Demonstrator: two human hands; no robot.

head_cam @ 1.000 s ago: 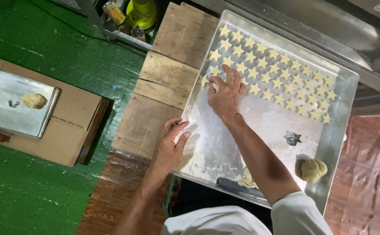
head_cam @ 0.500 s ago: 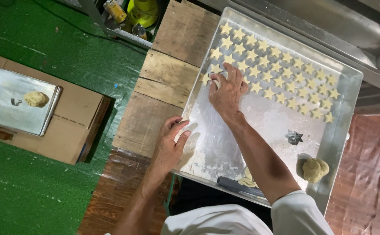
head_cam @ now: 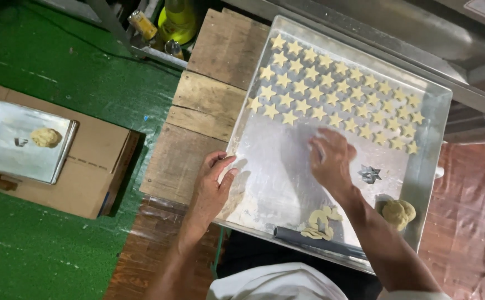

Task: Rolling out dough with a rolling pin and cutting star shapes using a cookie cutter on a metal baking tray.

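Star-shaped dough pieces [head_cam: 331,91] fill a metal tray [head_cam: 437,144]; right hand [head_cam: 331,158] curled, its contents hidden, left hand [head_cam: 212,186] open at the rim.

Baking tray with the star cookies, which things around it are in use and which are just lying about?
In use:
baking tray
star-shaped dough pieces
star cutter
dough ball
dough scraps
right hand
left hand

Lying about:
small tray
cardboard box
bottles
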